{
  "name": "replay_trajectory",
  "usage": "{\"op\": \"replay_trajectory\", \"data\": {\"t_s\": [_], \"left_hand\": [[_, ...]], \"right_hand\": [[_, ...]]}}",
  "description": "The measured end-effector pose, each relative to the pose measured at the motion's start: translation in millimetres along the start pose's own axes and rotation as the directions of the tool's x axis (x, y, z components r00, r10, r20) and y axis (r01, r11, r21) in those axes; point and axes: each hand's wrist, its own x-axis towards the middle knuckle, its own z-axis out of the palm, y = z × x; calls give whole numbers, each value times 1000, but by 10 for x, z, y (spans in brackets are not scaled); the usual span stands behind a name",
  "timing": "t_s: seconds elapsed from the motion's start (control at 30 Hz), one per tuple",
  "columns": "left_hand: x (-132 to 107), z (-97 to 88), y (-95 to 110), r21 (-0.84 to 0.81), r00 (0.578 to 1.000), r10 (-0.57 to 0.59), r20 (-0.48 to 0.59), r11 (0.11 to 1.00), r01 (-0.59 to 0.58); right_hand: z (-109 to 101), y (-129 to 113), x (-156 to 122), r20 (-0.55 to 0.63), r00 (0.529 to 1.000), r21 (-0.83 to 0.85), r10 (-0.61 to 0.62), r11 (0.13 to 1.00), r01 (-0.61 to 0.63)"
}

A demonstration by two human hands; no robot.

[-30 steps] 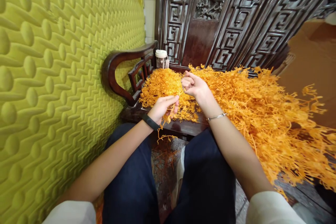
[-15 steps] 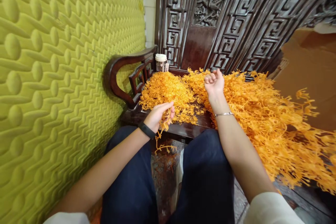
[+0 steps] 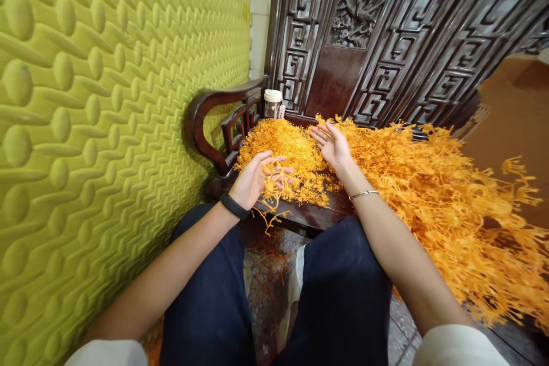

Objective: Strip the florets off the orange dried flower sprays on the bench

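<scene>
A big heap of orange branched plastic pieces covers a dark carved wooden bench. A smaller heap of short orange bits lies at the bench's left end. My left hand, with a black wristband, holds a bunch of orange strands over the bench's front edge; some strands dangle below it. My right hand, a thin bracelet on its wrist, hovers over the heaps with fingers spread and palm up, holding nothing.
A lidded jar stands at the bench's back left corner beside the curved armrest. A yellow-green padded wall runs along the left. My dark-trousered knees are in front; orange scraps litter the floor between them.
My right hand, closed in a fist and raised over the big heap half a second ago, has come back left and opened. My left hand keeps its bunch and has barely moved.
</scene>
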Motion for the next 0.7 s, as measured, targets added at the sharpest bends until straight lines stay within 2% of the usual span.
{"op": "replay_trajectory", "data": {"t_s": [0.1, 0.2, 0.37, 0.53, 0.63, 0.7], "left_hand": [[10, -3, 13, -88, 1000, 22, 17, 996, -20], [29, -5, 8, -188, 999, 45, 20, 981, -40], [63, -7, -46, -290, 996, 83, 14, 954, -75], [78, 18, -71, -280, 993, 116, 30, 954, -103], [71, 29, -59, -287, 990, 141, -18, 948, -140], [62, 27, -49, -301, 988, 147, -40, 942, -152]], "right_hand": [[141, -80, -147, 114, 993, 107, -13, 994, 1], [360, -232, -399, 256, 966, 199, -42, 980, -10], [718, -386, -858, 384, 918, 137, -98, 989, 48], [953, -164, -1079, 561, 827, 41, -42, 999, 23], [1033, -5, -1125, 595, 803, 0, -26, 999, 32], [1055, 48, -1139, 608, 792, -17, -62, 996, 92]]}}
